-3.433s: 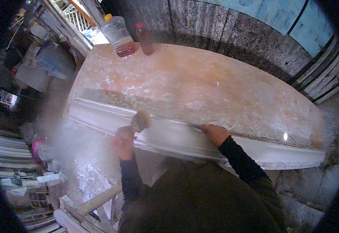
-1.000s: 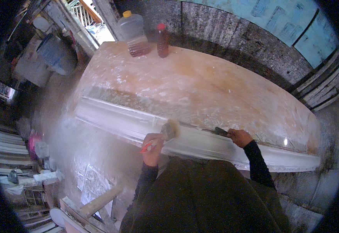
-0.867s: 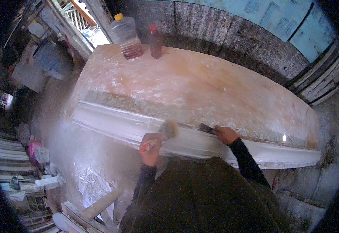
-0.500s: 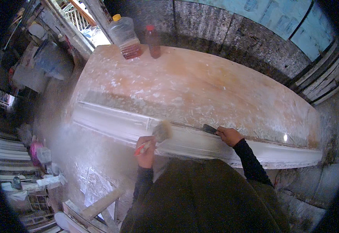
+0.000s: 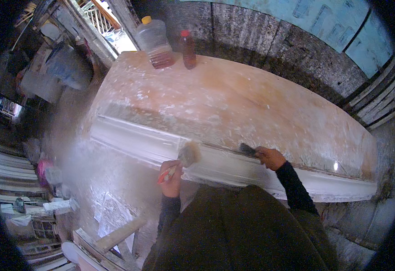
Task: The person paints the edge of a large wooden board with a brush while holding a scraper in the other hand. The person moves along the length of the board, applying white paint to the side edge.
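Note:
My left hand (image 5: 171, 177) is closed around the red handle of a wide paintbrush (image 5: 189, 153) with pale bristles. Its bristles are over the white upper face of a long moulding strip (image 5: 134, 137); whether they touch it I cannot tell. In my right hand (image 5: 271, 158) is a dark, flat-ended tool (image 5: 248, 149), possibly a scraper, gripped between thumb and fingers. That tool lies just over the strip's far edge. The strip runs along the near side of a tabletop (image 5: 233, 99) marked with white residue.
At the table's far left stand a clear jug (image 5: 154, 40) with a yellow cap and a bottle of reddish liquid (image 5: 188, 52). A stained wall (image 5: 247, 29) rises behind. Wooden bars (image 5: 120, 235) stand at lower left, near stacked white strips (image 5: 12, 171).
The view has shifted slightly, so the table and bottles appear further right. Both hands keep their tools; the paintbrush is slightly further left along the strip.

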Motion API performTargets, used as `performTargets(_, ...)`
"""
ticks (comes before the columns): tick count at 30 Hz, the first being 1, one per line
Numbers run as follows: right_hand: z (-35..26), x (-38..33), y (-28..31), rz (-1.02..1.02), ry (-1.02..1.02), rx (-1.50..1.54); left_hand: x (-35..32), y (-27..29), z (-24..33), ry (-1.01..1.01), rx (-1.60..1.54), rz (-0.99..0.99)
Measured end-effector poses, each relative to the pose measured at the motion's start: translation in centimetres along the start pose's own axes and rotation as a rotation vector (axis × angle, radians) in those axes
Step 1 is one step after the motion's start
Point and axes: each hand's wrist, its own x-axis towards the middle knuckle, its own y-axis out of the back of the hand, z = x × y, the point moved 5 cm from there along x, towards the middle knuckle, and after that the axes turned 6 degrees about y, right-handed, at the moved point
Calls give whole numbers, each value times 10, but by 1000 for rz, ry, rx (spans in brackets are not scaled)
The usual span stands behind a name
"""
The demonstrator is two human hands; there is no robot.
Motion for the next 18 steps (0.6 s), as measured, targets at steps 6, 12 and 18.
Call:
performTargets(6,23,-8,-11,26,188,-589,-2,13,-3,-72,71,30)
performTargets(12,27,45,-31,-105,267,-549,-2,20,-8,-16,10,55)
performTargets(18,-28,74,-36,-150,261,-587,-2,27,-18,-4,86,79)
